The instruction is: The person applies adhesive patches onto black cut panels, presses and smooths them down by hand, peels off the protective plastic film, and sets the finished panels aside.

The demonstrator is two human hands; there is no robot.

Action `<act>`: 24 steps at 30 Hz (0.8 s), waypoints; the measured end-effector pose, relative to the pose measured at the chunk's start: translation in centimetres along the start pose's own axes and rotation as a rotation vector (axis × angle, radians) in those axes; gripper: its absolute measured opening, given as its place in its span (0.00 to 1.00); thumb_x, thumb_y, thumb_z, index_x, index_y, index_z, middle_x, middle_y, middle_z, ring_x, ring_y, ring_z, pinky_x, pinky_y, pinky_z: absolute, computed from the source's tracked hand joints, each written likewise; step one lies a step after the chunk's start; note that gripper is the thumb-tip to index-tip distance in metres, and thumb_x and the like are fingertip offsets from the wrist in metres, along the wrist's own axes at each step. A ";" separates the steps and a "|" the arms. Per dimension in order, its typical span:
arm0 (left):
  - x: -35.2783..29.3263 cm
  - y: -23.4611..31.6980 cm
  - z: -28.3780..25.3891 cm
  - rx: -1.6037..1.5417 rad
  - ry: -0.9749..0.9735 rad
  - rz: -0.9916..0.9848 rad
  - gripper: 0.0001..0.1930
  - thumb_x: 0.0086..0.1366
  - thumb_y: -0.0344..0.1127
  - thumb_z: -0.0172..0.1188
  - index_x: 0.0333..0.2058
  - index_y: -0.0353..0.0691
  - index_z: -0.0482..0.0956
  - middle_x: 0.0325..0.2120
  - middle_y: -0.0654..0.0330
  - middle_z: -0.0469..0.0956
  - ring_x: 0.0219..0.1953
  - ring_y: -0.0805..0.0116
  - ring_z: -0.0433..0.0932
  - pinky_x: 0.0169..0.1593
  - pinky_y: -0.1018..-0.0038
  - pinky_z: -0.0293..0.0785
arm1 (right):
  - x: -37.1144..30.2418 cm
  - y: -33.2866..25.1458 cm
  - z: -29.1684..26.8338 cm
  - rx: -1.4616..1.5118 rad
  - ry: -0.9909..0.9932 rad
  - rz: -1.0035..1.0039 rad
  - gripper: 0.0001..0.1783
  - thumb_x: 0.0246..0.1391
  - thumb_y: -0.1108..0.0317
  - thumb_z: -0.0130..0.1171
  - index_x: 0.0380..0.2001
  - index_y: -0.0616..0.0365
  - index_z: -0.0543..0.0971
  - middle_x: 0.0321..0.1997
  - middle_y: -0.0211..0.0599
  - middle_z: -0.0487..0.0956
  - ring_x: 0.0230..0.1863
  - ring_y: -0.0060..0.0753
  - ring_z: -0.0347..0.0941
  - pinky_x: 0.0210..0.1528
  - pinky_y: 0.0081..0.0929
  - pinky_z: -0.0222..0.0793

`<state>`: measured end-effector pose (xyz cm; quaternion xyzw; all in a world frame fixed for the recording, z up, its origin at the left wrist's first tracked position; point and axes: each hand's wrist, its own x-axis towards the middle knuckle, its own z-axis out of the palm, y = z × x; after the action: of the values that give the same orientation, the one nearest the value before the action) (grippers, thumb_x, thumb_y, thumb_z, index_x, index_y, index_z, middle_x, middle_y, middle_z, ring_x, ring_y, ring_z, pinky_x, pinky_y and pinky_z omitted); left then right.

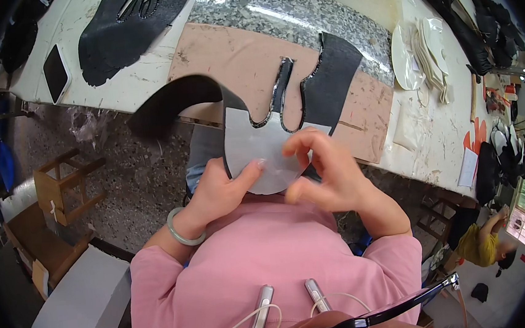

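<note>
A black leather shoe upper [333, 81] lies partly over the near edge of the table, with a long strip curling up at its left. Its near, rounded end carries a smooth light-grey lining piece [249, 141]. My left hand [220, 192] grips the left near edge of this end, thumb pressed flat on the grey face and fingers hidden beneath. Above the right side of the lining is my right hand [331, 174], its index finger bent and its thumb held apart from it. I see nothing clearly held there.
Under the upper is a pinkish-brown board [229, 52], with a speckled stone slab [299, 7] behind it. More black leather [120, 36] and a phone [56, 74] lie left. White cut pieces [432, 49] lie right. A wooden stool [61, 189] stands lower left; a person [481, 242] is far right.
</note>
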<state>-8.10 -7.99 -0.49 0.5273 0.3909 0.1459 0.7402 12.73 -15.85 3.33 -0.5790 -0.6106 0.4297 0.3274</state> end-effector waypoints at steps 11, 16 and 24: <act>-1.0 0.3 -1.8 0.022 -0.127 0.012 0.13 0.60 0.29 0.62 0.41 0.27 0.78 0.31 0.57 0.82 0.36 0.76 0.79 0.39 0.76 0.76 | 2.9 1.5 -5.3 -0.544 0.432 -0.196 0.09 0.44 0.80 0.59 0.31 0.57 0.78 0.26 0.39 0.74 0.31 0.43 0.74 0.31 0.34 0.69; -0.4 0.5 -2.1 -0.041 -0.021 -0.163 0.17 0.57 0.29 0.66 0.44 0.29 0.78 0.38 0.59 0.80 0.41 0.73 0.76 0.46 0.75 0.73 | -5.1 3.3 -20.3 -0.338 1.099 0.043 0.15 0.51 0.89 0.49 0.39 0.65 0.78 0.37 0.34 0.81 0.36 0.21 0.75 0.37 0.17 0.70; 0.9 3.3 -1.8 -0.267 -0.114 0.095 0.20 0.62 0.30 0.63 0.51 0.30 0.73 0.46 0.55 0.78 0.47 0.69 0.76 0.51 0.70 0.73 | -8.0 -2.3 -10.2 -0.396 -0.141 0.141 0.29 0.42 0.81 0.59 0.51 0.53 0.76 0.46 0.47 0.78 0.48 0.49 0.75 0.48 0.37 0.72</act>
<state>-8.16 -4.93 1.78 0.4496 0.3000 0.2011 0.8170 21.83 -22.14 10.45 -0.6417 -0.6626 0.3627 0.1328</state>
